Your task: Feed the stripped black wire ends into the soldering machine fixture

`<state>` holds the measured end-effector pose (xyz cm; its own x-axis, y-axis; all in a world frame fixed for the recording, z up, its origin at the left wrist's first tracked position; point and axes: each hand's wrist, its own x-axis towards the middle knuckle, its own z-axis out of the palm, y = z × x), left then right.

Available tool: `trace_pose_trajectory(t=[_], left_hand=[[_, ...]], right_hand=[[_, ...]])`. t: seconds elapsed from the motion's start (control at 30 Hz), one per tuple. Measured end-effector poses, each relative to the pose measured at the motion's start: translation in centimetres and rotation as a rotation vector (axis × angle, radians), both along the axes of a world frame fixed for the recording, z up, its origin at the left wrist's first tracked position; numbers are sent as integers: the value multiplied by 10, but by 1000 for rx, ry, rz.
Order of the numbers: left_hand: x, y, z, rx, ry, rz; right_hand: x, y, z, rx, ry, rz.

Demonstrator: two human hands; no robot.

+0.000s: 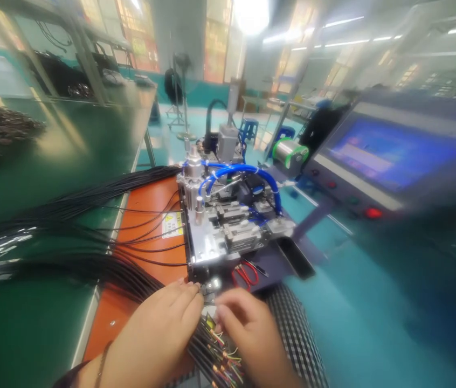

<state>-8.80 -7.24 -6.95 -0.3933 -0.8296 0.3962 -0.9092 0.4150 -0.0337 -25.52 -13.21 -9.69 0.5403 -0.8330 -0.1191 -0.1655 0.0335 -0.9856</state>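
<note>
A teal floor (353,280) is spreading out beneath a long green workbench (29,183), and an orange mat (106,328) is lying along the bench's edge, passing under and ahead of the grip. The left hand (153,328) and the right hand (250,331) are working close together at the front corner of a bench-top pneumatic machine (228,226), both bare and almost meeting. The left hand's fingers (183,296) are pressed together, their tips resting against a small dark fixture (206,289) at the machine's front edge. The right hand's fingers (228,310) are curled inward just beside that fixture, though the hands are hiding exactly what either one is pinching, so I cannot tell. Black multi-core cables (215,345) are running beneath the grip, their stripped ends showing thin coloured wires just below the right hand, while more of the bundle is fanning away to the left across the mat. Red-handled scissors (246,275) are lying just ahead of the right hand, blue pneumatic tubing (244,171) is looping over the machine further ahead, and a glowing touchscreen panel (389,153) is standing well off to the right, with black-and-white checked cloth (296,339) hanging beside the right hand.
</note>
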Motion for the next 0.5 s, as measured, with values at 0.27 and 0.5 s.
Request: trace_pose_trajectory(t=[0.27, 0.5], left_hand=[[2, 1, -8, 72, 48, 42], [4, 4, -8, 59, 58, 29]], right_hand=[[3, -2, -18, 19, -113, -214], [3, 3, -15, -176, -44, -236]])
